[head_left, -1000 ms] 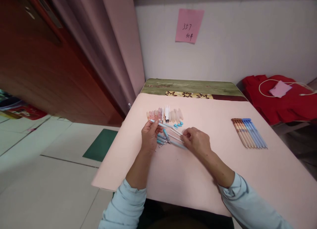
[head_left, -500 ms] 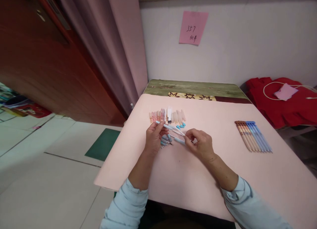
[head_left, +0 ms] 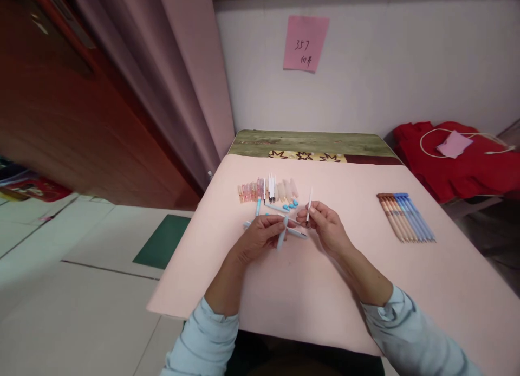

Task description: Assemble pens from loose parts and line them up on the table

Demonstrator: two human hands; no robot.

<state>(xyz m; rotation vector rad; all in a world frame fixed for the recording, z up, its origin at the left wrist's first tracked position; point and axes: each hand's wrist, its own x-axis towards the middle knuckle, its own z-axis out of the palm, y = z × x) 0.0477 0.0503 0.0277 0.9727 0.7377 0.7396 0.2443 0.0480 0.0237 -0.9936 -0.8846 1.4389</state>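
Observation:
My left hand (head_left: 266,234) is closed on a light blue pen barrel (head_left: 281,236), which it holds at a steep tilt. Between the thumb and fingers of my right hand (head_left: 325,224) a thin white pen refill (head_left: 310,203) stands nearly upright, dark tip down. Beneath and between the hands lie more light blue pen parts (head_left: 298,233), partly hidden by my left hand. Just beyond them sit several small bright blue pieces (head_left: 290,205). Farther back are rows of pinkish patterned tubes (head_left: 249,192), white refills (head_left: 272,188) and pale translucent grips (head_left: 286,189).
A neat row of brown and blue pens (head_left: 406,218) lies on the right of the pink-covered table (head_left: 317,300). Red cloth (head_left: 426,167) with a white cord is beyond the right edge. A pink note (head_left: 305,43) hangs on the wall; a curtain and brown door stand left.
My left hand has lowered and turned the blue barrel from nearly level to steep. My right hand now holds the refill upright, apart from the barrel. The view has shifted slightly.

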